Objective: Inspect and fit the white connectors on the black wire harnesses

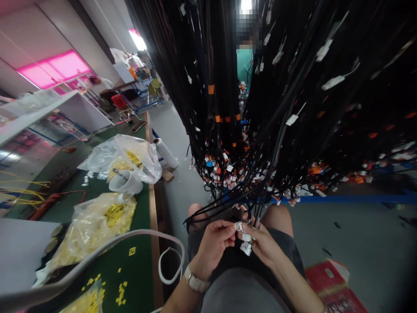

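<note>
Above my lap, my right hand (260, 243) is closed around several white plug connectors on the ends of black cables. One white connector (239, 226) points toward my left hand, and another white connector (246, 248) hangs below my right fingers. My left hand (216, 241) is pinched at the face of the upper connector, and a bit of yellow shows at its fingertips, apparently a small yellow piece. The fingers partly cover it, so its exact shape is hidden. Black cables (221, 206) run from the hanging bundle down to my hands.
Thick black wire harnesses (224, 65) hang in front, ending in many coloured connectors. On the left, a green table (140, 271) carries bags of yellow pieces (115, 213), loose yellow pieces (121, 293), a white cup (127, 182) and a pale hose (130, 237). A red box (329, 282) lies at lower right.
</note>
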